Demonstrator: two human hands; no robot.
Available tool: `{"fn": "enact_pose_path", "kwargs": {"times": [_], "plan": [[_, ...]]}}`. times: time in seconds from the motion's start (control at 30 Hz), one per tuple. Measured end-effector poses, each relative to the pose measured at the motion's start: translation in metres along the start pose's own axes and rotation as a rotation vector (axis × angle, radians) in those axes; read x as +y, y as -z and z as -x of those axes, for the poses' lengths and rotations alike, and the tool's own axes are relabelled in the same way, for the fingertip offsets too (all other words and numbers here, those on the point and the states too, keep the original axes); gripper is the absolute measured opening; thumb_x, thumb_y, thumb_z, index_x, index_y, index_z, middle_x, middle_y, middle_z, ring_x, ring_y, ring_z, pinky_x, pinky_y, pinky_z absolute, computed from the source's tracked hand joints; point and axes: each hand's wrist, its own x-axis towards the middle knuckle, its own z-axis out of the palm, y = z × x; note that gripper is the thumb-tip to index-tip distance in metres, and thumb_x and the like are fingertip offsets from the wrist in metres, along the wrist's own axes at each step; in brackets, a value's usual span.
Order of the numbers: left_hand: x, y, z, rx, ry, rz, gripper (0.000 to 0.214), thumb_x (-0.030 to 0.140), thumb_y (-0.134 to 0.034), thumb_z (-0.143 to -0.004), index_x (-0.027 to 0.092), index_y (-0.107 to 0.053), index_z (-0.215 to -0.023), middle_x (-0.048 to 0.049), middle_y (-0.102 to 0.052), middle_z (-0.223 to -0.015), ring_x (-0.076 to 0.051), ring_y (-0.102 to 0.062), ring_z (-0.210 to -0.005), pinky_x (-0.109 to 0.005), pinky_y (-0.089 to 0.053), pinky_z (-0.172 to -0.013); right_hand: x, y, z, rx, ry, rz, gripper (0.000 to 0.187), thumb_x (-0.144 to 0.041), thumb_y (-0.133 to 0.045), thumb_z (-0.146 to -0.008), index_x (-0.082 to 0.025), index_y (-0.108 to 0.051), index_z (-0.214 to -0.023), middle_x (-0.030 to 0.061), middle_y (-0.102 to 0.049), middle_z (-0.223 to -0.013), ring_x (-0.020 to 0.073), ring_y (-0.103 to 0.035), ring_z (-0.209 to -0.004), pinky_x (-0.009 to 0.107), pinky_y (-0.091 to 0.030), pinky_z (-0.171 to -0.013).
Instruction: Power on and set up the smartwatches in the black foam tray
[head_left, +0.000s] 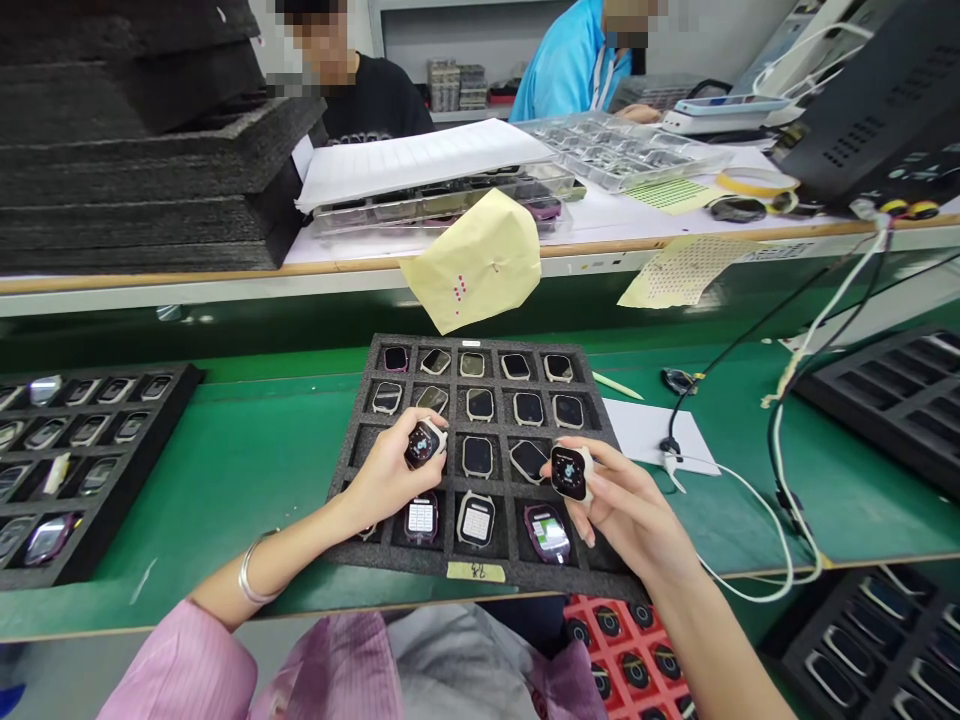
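Observation:
My left hand (pixel 394 468) is closed around a smartwatch (pixel 424 443) with a lit dark face, held over the left part of a black foam tray (pixel 465 573). In my right hand (pixel 619 490) is a second smartwatch (pixel 570 472), its lit screen turned toward me, above the tray's right side. The tray's compartments hold several more watch bodies without straps, most with dark screens. Along the front row, a watch (pixel 421 517), a silver-framed watch (pixel 476 521) and a purple-framed watch (pixel 547 532) have lit screens. My hands hide some compartments.
Another watch tray (pixel 142 480) lies left. At right are a white paper (pixel 660 434), cables (pixel 784 490) and a black tray (pixel 892 385). Foam trays (pixel 150 220) are stacked on the shelf, where yellow paper (pixel 480 262) overhangs. Two people sit across. A red tray (pixel 622 690) is below.

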Motion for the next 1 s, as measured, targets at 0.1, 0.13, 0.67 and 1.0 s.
{"fn": "enact_pose_path", "kwargs": {"times": [0.1, 0.13, 0.67, 1.0], "plan": [[-0.0005, 0.0004, 0.0, -0.025, 0.004, -0.001, 0.03, 0.016, -0.056, -0.078, 0.021, -0.051, -0.107, 0.0012, -0.055, -0.086, -0.015, -0.053, -0.076, -0.024, -0.041, -0.071, -0.0003, -0.0002, 0.0008, 0.008, -0.003, -0.004, 0.034, -0.03, -0.069, -0.082, -0.02, -0.063, -0.115, 0.0102, -0.071, -0.092, 0.0123, -0.054, -0.044, 0.027, -0.046, -0.039], [-0.0008, 0.0002, -0.0001, -0.027, 0.009, 0.0, 0.03, 0.017, -0.056, -0.079, 0.021, -0.05, -0.108, 0.0016, -0.055, -0.085, -0.014, -0.052, -0.075, -0.023, -0.041, -0.07, -0.0004, -0.0003, 0.001, 0.008, -0.003, -0.007, 0.035, -0.03, -0.069, -0.083, -0.02, -0.063, -0.116, 0.0102, -0.071, -0.092, 0.0122, -0.054, -0.044, 0.027, -0.046, -0.039], [-0.0031, -0.0005, -0.0029, 0.026, 0.03, -0.027, 0.03, 0.017, -0.057, -0.077, 0.022, -0.052, -0.106, 0.0015, -0.055, -0.085, -0.014, -0.052, -0.072, -0.022, -0.04, -0.065, 0.0006, 0.003, -0.001, -0.016, -0.022, -0.025, 0.036, -0.029, -0.07, -0.082, -0.021, -0.063, -0.117, 0.0104, -0.072, -0.095, 0.0128, -0.057, -0.047, 0.027, -0.048, -0.043], [-0.0049, -0.0013, -0.0036, -0.003, 0.007, -0.033, 0.029, 0.015, -0.055, -0.079, 0.021, -0.05, -0.107, 0.0018, -0.054, -0.085, -0.014, -0.051, -0.074, -0.023, -0.04, -0.07, 0.0023, 0.0043, 0.0004, 0.005, -0.007, -0.048, 0.033, -0.027, -0.071, -0.083, -0.021, -0.065, -0.114, 0.0103, -0.072, -0.095, 0.0114, -0.057, -0.048, 0.025, -0.049, -0.044]]}}
